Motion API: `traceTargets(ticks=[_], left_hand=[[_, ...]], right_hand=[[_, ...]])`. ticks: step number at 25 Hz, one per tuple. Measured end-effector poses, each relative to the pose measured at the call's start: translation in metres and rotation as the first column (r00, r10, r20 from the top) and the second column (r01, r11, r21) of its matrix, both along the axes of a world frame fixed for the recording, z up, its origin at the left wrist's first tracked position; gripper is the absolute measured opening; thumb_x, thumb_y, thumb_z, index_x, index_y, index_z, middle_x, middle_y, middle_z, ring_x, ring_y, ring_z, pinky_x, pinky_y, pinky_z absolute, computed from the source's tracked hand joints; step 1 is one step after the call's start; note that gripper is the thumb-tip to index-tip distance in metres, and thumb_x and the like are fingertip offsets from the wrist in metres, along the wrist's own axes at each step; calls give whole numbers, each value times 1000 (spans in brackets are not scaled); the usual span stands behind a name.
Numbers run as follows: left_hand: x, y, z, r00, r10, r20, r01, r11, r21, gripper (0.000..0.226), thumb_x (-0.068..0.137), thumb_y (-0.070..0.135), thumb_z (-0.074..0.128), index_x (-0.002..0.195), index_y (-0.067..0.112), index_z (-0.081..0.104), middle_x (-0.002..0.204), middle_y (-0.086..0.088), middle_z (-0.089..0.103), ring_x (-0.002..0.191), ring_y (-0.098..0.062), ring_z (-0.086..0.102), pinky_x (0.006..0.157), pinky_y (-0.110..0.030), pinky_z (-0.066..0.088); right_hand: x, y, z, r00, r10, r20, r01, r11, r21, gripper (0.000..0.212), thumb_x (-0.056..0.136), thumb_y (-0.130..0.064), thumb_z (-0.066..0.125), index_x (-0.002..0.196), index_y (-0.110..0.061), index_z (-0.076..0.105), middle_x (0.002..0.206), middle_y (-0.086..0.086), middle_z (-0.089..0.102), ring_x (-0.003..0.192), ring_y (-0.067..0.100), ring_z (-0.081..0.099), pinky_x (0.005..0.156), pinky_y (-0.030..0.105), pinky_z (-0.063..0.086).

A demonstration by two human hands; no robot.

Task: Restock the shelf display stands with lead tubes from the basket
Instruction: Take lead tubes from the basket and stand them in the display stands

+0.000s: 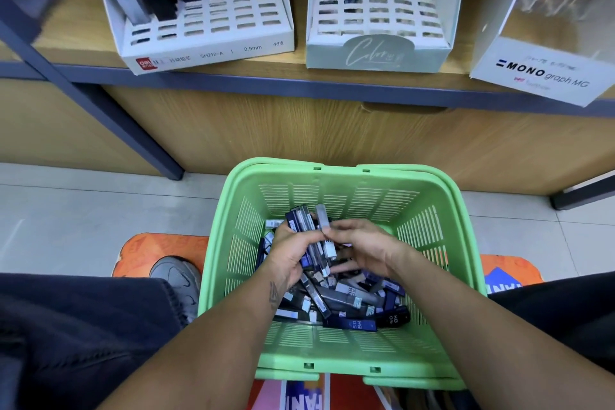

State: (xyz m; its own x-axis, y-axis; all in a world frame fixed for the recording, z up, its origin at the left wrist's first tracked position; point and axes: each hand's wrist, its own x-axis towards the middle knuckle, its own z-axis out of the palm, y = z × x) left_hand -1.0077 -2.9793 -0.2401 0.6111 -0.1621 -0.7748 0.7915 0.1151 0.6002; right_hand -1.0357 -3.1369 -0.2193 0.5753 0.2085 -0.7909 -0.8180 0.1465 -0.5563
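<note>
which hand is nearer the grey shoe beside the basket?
Left. The left hand sits in the left half of the green basket, on the side facing the grey shoe. The right hand is further right, past the held lead tubes.
</note>
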Motion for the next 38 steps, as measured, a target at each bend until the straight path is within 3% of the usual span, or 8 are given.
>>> traceTargets(ticks=[4,10,13,18,22,28,34,38], left_hand=[[6,11,41,999,-44,10,44,999,-20,81,57,6,93,124,5,49,109,-20,71,94,-38,73,80,-59,59],[22,27,113,977,-186,107,187,982,2,67,67,-4,87,123,-1,52,105,-25,73,92,-41,73,80,-56,59],[38,33,153,937,-282,205,281,959,33,52,71,-8,80,120,-7,63,100,-28,73,89,-38,74,83,-54,59],[64,38,231,897,-303,321,296,953,71,30,79,-15,69,107,-5,60,85,-28,71,70,-33,75,60,-40,61],[89,47,285,886,-262,383,234,965,120,20,84,-15,63,99,-2,61,75,-22,72,64,-30,74,57,-42,62],[115,61,342,887,-153,436,123,988,97,20,84,-17,60,93,0,62,85,-22,71,58,-32,72,58,-46,62],[144,86,371,882,-107,459,60,991,117,19,83,-14,64,96,1,63,74,-20,73,65,-31,75,60,-43,63],[170,121,387,881,-46,471,-6,994,108,14,88,-10,61,87,3,63,70,-16,73,57,-26,73,52,-39,61]], right_hand=[[5,-5,26,986,100,135,-87,991,-103,59,80,12,72,133,-8,57,119,19,67,96,32,74,82,42,63],[21,-2,93,901,288,323,-208,943,-261,40,82,13,73,119,2,62,91,26,74,75,30,73,76,39,61],[30,-7,135,863,320,392,-198,926,-322,34,87,10,68,118,-3,69,82,13,74,72,22,68,77,37,60],[46,-19,198,826,240,510,-65,940,-336,33,95,6,56,123,-6,68,81,13,66,65,18,63,70,32,56],[58,-26,251,736,246,631,36,916,-400,24,95,6,60,118,3,67,74,14,70,63,18,65,71,28,58],[87,-18,328,548,236,803,281,852,-443,16,92,5,66,105,-3,72,80,17,70,67,18,67,71,23,60],[150,24,338,419,411,810,340,756,-560,16,84,-4,78,95,-12,71,92,15,74,87,32,72,84,45,61],[179,59,342,294,539,789,344,711,-614,16,86,-7,77,99,-15,74,91,-1,71,87,13,68,83,24,57]])
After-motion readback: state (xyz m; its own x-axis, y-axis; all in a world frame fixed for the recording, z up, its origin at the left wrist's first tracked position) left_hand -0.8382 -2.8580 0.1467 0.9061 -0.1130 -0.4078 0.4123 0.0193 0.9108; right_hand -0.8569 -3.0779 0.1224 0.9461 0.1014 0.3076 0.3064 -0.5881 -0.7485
